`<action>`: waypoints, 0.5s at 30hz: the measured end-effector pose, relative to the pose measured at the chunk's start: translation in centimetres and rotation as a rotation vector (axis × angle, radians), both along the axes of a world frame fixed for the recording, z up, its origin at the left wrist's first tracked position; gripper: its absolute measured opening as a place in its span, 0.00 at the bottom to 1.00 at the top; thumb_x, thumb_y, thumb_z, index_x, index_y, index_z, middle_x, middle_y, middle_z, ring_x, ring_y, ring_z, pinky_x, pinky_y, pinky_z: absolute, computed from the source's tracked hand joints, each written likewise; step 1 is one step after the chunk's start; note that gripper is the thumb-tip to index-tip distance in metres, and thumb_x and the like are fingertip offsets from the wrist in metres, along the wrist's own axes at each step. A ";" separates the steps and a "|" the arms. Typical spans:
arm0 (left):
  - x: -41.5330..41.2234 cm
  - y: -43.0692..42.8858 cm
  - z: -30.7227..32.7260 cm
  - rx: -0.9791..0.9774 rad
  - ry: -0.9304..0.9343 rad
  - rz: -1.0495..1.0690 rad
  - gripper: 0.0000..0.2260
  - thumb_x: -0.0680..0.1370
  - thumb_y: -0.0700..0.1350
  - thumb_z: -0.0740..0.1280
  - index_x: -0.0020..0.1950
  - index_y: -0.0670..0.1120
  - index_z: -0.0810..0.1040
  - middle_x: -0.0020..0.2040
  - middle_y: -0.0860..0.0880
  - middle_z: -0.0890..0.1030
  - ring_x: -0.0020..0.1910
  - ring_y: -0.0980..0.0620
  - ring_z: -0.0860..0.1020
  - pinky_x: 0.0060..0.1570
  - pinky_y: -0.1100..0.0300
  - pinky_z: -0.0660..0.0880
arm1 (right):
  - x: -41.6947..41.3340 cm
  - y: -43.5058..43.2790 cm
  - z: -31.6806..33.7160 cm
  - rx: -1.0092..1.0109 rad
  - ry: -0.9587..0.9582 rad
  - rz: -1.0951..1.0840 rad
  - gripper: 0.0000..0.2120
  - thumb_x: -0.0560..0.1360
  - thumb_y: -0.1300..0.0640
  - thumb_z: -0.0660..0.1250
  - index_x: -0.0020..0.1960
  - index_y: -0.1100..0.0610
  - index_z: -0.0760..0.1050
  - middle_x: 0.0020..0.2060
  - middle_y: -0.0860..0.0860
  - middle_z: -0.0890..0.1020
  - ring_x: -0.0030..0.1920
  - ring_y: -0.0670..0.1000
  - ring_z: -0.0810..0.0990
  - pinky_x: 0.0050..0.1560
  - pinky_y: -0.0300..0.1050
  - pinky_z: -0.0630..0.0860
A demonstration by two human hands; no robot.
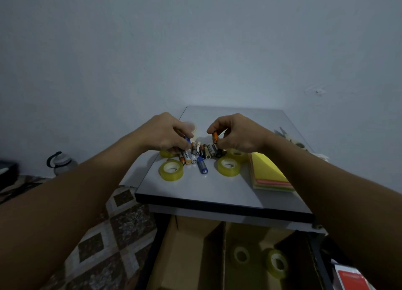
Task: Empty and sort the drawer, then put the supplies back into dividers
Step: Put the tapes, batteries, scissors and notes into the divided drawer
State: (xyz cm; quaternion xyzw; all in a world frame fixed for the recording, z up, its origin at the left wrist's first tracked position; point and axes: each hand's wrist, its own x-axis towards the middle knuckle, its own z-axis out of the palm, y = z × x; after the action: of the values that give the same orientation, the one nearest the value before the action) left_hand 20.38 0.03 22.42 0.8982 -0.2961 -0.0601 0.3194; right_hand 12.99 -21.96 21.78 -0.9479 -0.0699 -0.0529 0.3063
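Lowest in the frame and closest to the lens, the open drawer [189, 257] shows brown cardboard dividers [217, 242]. Two tape rolls [240, 256] already lie in the middle compartment, and the left one looks bare, so refilling seems barely begun.

Above it, at the centre of the counter [195, 189], the batteries [201, 151] lie bunched in a loose heap, probably so that like goes with like. Both hands work this heap. The right hand [235, 133] has a closed grip, pinching an orange battery [215, 137] upright between thumb and fingertips just above the pile. The left hand [167, 133] is curled tight around a blue battery [188, 140] at the heap's left end. Whether it holds more than that one I cannot tell.

Another blue cell [202, 165] has strayed toward the near edge. Yellowish rolls [171, 169] flank the heap on both sides, and a stack of coloured paper [268, 172] lies to the right. At the far left of the frame a bottle [62, 161] stands on the floor by the wall.
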 end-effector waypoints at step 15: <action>-10.8 5.7 1.4 -0.291 0.086 -0.110 0.12 0.71 0.38 0.77 0.54 0.47 0.86 0.46 0.45 0.87 0.41 0.48 0.85 0.43 0.59 0.83 | -10.0 3.1 2.4 0.091 -0.099 0.013 0.18 0.72 0.64 0.72 0.59 0.51 0.80 0.50 0.45 0.83 0.45 0.44 0.83 0.44 0.34 0.77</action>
State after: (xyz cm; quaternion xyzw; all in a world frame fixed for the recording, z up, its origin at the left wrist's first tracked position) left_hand 9.63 5.73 23.78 0.8214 -0.3366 -0.0722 0.4548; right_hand 3.00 -18.90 24.23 -0.9288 -0.0883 -0.1007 0.3454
